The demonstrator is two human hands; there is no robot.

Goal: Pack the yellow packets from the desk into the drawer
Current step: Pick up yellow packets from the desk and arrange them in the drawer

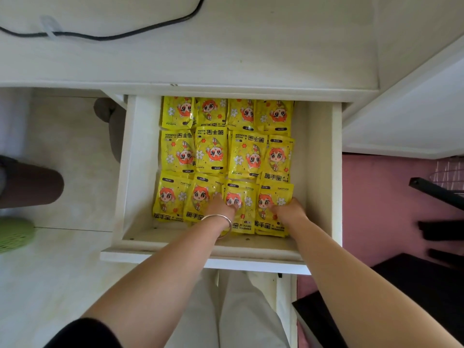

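Note:
The white drawer (pixel 135 172) is pulled open below the white desk (pixel 226 56). Several yellow packets (pixel 213 149) with a red-haired cartoon figure lie flat inside it in three rows. My left hand (pixel 222 205), with a silver bangle on the wrist, presses down on the front row between the second and third packet. My right hand (pixel 288 209) presses on the front-right packet (pixel 270 199). The fingers of both hands lie flat on the packets. No packet shows on the desk top.
A black cable (pixel 140 33) runs across the desk top. White cabinet panels stand at the right (pixel 406 109). A pink floor (pixel 376 209) with dark objects lies to the right. At the left are a brown stool (pixel 32 184) and a green thing (pixel 13 233).

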